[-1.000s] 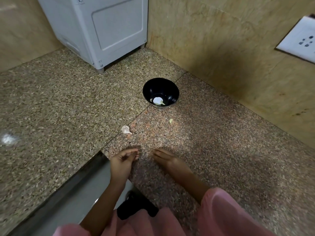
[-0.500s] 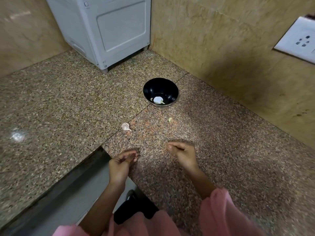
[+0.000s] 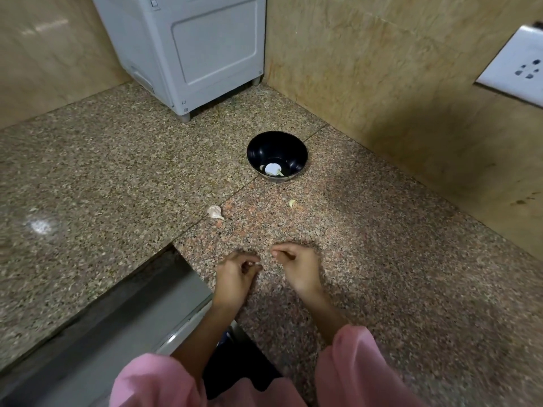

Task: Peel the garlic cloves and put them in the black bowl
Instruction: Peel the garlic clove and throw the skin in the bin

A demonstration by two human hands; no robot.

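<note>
The black bowl (image 3: 296,151) stands on the granite counter near the corner, with a white garlic piece (image 3: 272,168) in its bottom. An unpeeled garlic clove (image 3: 214,212) lies on the counter to the bowl's front left, and a small pale clove bit (image 3: 291,203) lies just in front of the bowl. My left hand (image 3: 236,274) hovers near the counter's front edge, its curled fingertips pinching something small and pale, mostly hidden. My right hand (image 3: 298,267) is close beside it with fingers curled and thumb against the forefinger; I see nothing in it.
A grey appliance (image 3: 191,48) stands at the back corner. Tiled walls close the back and right, with a white socket plate (image 3: 517,69) on the right wall. A steel sink rim (image 3: 123,315) drops away at the front left. Pink sleeves cover my forearms.
My right hand went from lying flat to curled and has drawn in close to my left hand. The left hand moved slightly right. Bowl and cloves have not moved.
</note>
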